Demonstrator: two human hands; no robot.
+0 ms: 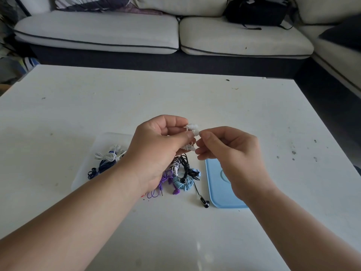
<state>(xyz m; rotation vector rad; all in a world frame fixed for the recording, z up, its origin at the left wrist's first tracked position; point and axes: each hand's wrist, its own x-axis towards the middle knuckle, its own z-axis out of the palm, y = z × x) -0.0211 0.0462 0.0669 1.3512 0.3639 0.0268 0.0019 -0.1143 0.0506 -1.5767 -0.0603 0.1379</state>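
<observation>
- The white earphones (192,127) hang above the surface (254,114), mid-scene, over a pile of other earphones (182,178).
- The left hand (162,147) pinches the wound bundle; the right hand (232,153) pinches its bud end.
- Likely light, limp cord, hard little buds; grip the wound middle.
- Bundle stands roughly upright, buds topmost, pointing right.

Cream L-shaped sofa (97,30) w/ dark piping behind the white, speckled counter (136,90). Black bag (256,12) on its right seat, patterned throw (91,2) back left. Dark floor (322,98) btwn. Dim daylight.
</observation>
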